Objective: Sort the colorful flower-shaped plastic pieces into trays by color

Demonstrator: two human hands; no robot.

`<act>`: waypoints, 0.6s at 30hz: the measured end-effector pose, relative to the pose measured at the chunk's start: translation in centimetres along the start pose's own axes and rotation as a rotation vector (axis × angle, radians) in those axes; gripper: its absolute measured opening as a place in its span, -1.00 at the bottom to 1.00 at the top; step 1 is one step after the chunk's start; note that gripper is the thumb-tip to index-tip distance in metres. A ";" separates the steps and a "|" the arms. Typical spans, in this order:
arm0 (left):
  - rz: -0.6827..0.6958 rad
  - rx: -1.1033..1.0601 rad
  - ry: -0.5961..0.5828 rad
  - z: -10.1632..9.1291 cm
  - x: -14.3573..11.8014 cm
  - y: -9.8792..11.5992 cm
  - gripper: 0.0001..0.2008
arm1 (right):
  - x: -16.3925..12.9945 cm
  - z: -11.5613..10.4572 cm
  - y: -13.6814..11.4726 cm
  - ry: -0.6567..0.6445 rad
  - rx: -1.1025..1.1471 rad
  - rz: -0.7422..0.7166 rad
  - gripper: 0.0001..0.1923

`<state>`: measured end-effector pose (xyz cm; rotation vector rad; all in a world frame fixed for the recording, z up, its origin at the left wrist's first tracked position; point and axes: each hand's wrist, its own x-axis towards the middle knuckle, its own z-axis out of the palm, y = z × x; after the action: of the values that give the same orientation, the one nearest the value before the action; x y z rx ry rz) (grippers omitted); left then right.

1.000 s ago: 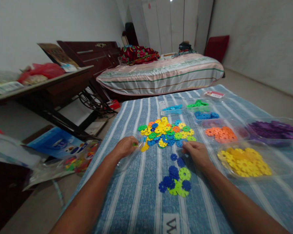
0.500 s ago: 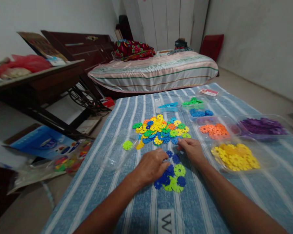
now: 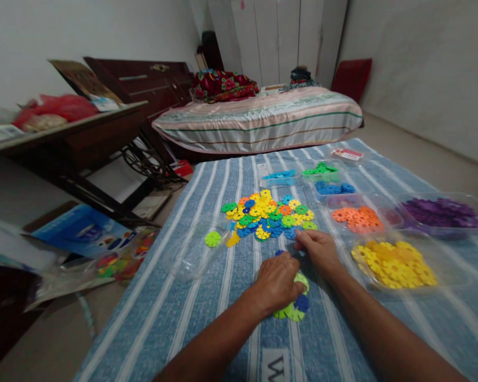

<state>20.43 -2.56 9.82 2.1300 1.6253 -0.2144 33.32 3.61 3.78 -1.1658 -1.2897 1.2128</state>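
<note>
Shifted rightward since half a second ago: left hand, now lying palm-down over the small cluster of blue and green discs on the striped cloth, fingers curled upon them; whether any disc is gripped cannot be told. Right hand, just beyond that cluster, fingertips pinched at the near edge of the mixed disc pile. Left of the pile: clear tray holding one green disc. Right of the pile: yellow disc tray, orange disc tray, purple disc tray.
</note>
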 end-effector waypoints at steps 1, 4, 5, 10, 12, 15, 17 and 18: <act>-0.005 -0.007 0.000 0.1 0.0 0.0 -0.76 | 0.0 0.0 0.1 -0.003 -0.005 0.003 -0.44; -0.008 -0.022 -0.008 0.1 0.0 0.0 -0.77 | -0.1 -0.1 0.1 -0.011 -0.007 0.005 -0.43; -0.006 -0.027 -0.013 0.1 0.0 -0.1 -0.78 | -0.1 -0.1 0.1 -0.009 -0.005 0.001 -0.42; 0.007 -0.056 -0.010 0.3 -0.1 -0.3 -0.74 | -0.2 -0.1 -0.1 -0.007 -0.017 -0.004 -0.42; 0.013 -0.056 -0.010 0.5 -0.2 -0.4 -0.69 | -0.2 -0.1 -0.1 -0.006 -0.021 0.007 -0.41; 0.032 -0.037 -0.024 0.6 -0.2 -0.5 -0.68 | -0.1 -0.2 0.0 -0.003 -0.026 0.013 -0.40; 0.045 -0.025 -0.018 0.7 -0.1 -0.4 -0.70 | -0.1 -0.2 0.0 -0.003 -0.034 0.013 -0.39; 0.045 -0.024 -0.009 0.7 -0.1 -0.4 -0.70 | -0.1 -0.2 0.1 -0.002 -0.035 0.013 -0.39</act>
<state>20.15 -2.89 9.18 2.1422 1.5648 -0.1885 33.48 3.56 3.72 -1.2000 -1.3121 1.2050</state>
